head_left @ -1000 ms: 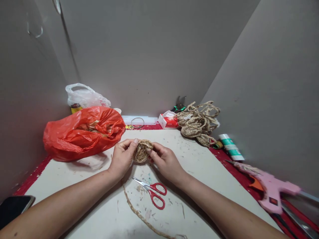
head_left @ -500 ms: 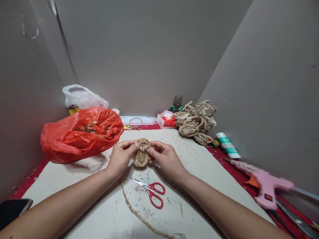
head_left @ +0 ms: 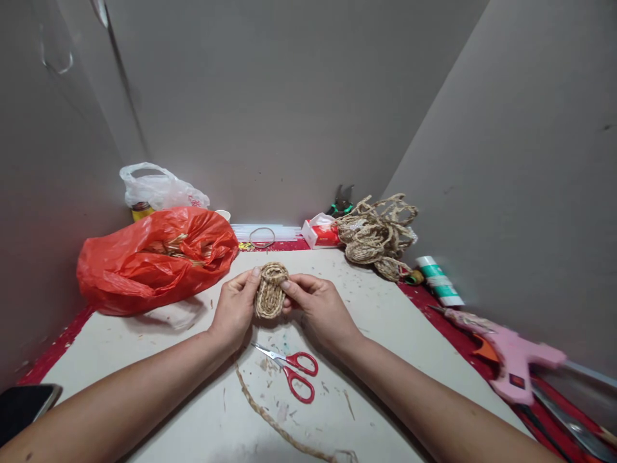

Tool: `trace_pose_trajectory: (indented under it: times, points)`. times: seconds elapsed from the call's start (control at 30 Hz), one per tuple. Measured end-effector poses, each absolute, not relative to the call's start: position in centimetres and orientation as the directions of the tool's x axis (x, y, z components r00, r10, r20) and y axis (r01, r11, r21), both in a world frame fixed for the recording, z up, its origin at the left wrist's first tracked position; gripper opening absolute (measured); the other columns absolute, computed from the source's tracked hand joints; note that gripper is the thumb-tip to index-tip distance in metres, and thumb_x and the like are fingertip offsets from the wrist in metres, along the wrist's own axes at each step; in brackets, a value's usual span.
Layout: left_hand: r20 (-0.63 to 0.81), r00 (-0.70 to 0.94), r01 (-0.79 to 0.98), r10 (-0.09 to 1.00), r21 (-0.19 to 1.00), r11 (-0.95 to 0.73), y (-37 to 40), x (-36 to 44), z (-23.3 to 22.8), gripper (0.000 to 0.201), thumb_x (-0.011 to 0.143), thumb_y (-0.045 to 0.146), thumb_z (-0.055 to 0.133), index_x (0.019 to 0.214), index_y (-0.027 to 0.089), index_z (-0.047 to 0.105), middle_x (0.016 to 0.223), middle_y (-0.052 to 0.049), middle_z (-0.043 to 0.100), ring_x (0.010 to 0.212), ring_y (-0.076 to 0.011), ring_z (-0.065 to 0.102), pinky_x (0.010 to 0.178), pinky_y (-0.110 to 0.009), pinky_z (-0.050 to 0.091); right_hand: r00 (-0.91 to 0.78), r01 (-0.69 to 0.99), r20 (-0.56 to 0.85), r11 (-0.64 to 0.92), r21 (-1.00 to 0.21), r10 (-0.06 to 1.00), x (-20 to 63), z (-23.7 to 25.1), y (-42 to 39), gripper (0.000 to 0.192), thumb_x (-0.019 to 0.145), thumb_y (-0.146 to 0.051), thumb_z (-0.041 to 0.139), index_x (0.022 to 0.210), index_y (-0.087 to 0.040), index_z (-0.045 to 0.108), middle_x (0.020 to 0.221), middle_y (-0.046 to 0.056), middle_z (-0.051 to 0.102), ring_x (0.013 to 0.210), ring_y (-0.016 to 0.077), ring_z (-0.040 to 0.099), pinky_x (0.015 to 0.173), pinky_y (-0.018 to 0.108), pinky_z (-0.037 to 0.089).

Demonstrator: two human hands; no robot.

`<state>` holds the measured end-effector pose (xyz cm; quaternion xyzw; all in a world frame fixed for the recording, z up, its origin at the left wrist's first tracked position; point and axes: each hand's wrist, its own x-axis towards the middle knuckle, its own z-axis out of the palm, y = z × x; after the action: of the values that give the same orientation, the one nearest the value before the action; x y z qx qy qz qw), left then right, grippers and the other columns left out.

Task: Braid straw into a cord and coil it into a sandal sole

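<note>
Above the middle of the white work surface, a miniature straw slipper (head_left: 270, 299) of coiled, twisted cord is held up between both hands. My left hand (head_left: 237, 305) pinches its left edge, the thumb near the top. On the other side my right hand (head_left: 315, 303) grips the right edge, thumb over the front and fingers partly hidden behind. Just below the hands lie scissors (head_left: 292, 372) with red handles, their blades slightly apart and pointing left. A loose length of twisted straw cord (head_left: 270, 420) curves across the surface towards the near edge.
A red plastic bag (head_left: 154, 270) of straw sits at the left. Back right are a heap of straw cord (head_left: 373, 238), a tissue box (head_left: 321, 233) and pliers (head_left: 342, 200). A pink glue gun (head_left: 513, 357) lies along the right edge, a dark phone (head_left: 24, 408) at the near left.
The slipper has tilted and shifted slightly left and up, now showing more of its sole. My left thumb has moved outward to its edge; the right hand keeps its grip.
</note>
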<state>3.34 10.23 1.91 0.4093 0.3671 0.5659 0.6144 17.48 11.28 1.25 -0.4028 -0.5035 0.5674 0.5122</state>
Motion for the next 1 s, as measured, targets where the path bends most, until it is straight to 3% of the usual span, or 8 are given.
trace_pose_trajectory:
  times: [0.17, 0.27, 0.5, 0.77, 0.9, 1.0]
  points:
    - [0.255, 0.071, -0.113, 0.964, 0.963, -0.246, 9.6, 2.9, 2.7, 0.034, 0.084, 0.037, 0.06, 0.111, 0.017, 0.068, 0.099, -0.007, 0.072, 0.085, -0.0174, 0.066, 0.075, -0.026, 0.052, -0.162, -0.216, 0.054, 0.018, -0.976, 0.985, 17.7, 1.4, 11.5, 0.032, 0.068, -0.046, 0.074, 0.071, -0.014, 0.067, 0.057, -0.002, 0.057, 0.052, 0.0093, 0.051, 0.053, 0.023, 0.048]
    - [0.335, 0.069, 0.019, 0.94, 0.941, -0.337, 9.6, 2.5, 2.4, 0.032, 0.084, 0.033, 0.06, 0.111, 0.017, 0.068, 0.106, -0.007, 0.071, 0.091, -0.0177, 0.064, 0.08, -0.026, 0.05, -0.183, -0.23, 0.052, 0.009, -0.973, 0.982, 17.7, 1.6, 11.4, 0.032, 0.068, -0.046, 0.074, 0.069, -0.015, 0.066, 0.055, -0.002, 0.057, 0.049, 0.0084, 0.051, 0.051, 0.022, 0.046]
    - [0.373, 0.04, 0.09, 0.927, 0.922, -0.375, 9.9, 2.6, 1.6, 0.029, 0.086, 0.034, 0.056, 0.103, 0.015, 0.07, 0.094, -0.006, 0.071, 0.078, -0.0155, 0.061, 0.072, -0.023, 0.049, -0.178, -0.209, 0.067, 0.029, -0.977, 0.982, 17.6, 1.2, 11.0, 0.033, 0.072, -0.047, 0.071, 0.073, -0.014, 0.067, 0.054, -0.002, 0.059, 0.048, 0.0092, 0.054, 0.051, 0.022, 0.044]
    - [0.247, 0.185, -0.016, 0.951, 0.969, -0.248, 10.0, 2.7, 2.0, 0.034, 0.089, 0.039, 0.05, 0.109, 0.016, 0.066, 0.074, -0.002, 0.067, 0.059, -0.0123, 0.056, 0.056, -0.022, 0.043, -0.17, -0.192, 0.052, 0.019, -0.981, 0.984, 17.4, 1.2, 10.8, 0.032, 0.073, -0.046, 0.07, 0.073, -0.014, 0.067, 0.056, -0.001, 0.06, 0.049, 0.0088, 0.053, 0.051, 0.022, 0.045]
    - [0.259, 0.101, 0.037, 0.961, 0.964, -0.263, 10.3, 2.3, 2.0, 0.033, 0.087, 0.038, 0.054, 0.104, 0.014, 0.068, 0.087, -0.006, 0.07, 0.074, -0.0156, 0.06, 0.068, -0.023, 0.046, -0.226, -0.091, 0.031, 0.011, -0.996, 0.974, 17.5, 1.3, 11.0, 0.034, 0.075, -0.047, 0.067, 0.074, -0.013, 0.066, 0.058, 0.001, 0.061, 0.048, 0.0099, 0.053, 0.051, 0.025, 0.046]
    - [0.309, 0.027, 0.113, 0.951, 0.944, -0.31, 10.5, 2.0, 2.1, 0.03, 0.087, 0.036, 0.053, 0.104, 0.016, 0.068, 0.098, -0.007, 0.07, 0.087, -0.018, 0.061, 0.076, -0.024, 0.045, -0.134, 0.086, 0.19, 0.202, -0.976, 0.973, 17.8, 1.4, 11.1, 0.037, 0.076, -0.04, 0.067, 0.102, -0.014, 0.065, 0.079, 0.006, 0.066, 0.065, 0.0149, 0.06, 0.06, 0.031, 0.05]
